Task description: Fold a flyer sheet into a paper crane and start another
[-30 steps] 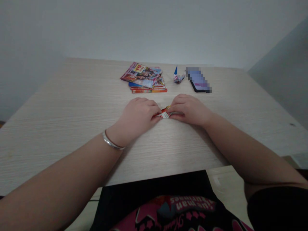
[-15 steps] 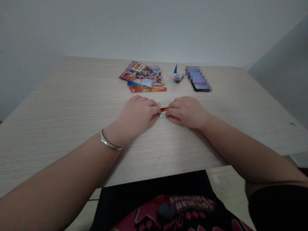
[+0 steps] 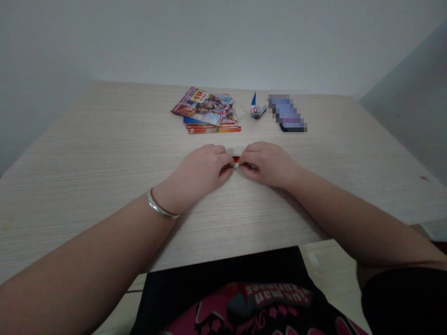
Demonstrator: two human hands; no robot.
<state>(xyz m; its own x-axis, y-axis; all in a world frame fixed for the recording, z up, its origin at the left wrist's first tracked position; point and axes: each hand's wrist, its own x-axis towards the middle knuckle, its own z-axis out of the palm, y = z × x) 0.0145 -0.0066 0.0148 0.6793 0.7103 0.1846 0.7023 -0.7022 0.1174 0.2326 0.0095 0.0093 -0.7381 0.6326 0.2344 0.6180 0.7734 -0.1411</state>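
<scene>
My left hand (image 3: 200, 170) and my right hand (image 3: 267, 163) meet at the middle of a pale wooden table (image 3: 104, 153). Both are curled and pinch a small folded piece of red and white printed paper (image 3: 236, 162). Only a thin sliver of the paper shows between the fingertips; the rest is hidden under my fingers. The paper rests low on the table top. A silver bangle (image 3: 159, 209) circles my left wrist.
A stack of colourful printed sheets (image 3: 207, 114) lies further back at the centre. Beside it stands a small folded paper figure (image 3: 256, 109) with a blue point. A dark phone (image 3: 289, 116) lies to its right. A wall rises behind the table.
My two hands have drawn closer together over the folded paper, so less of it shows now than one second ago. The things at the back have not moved.
</scene>
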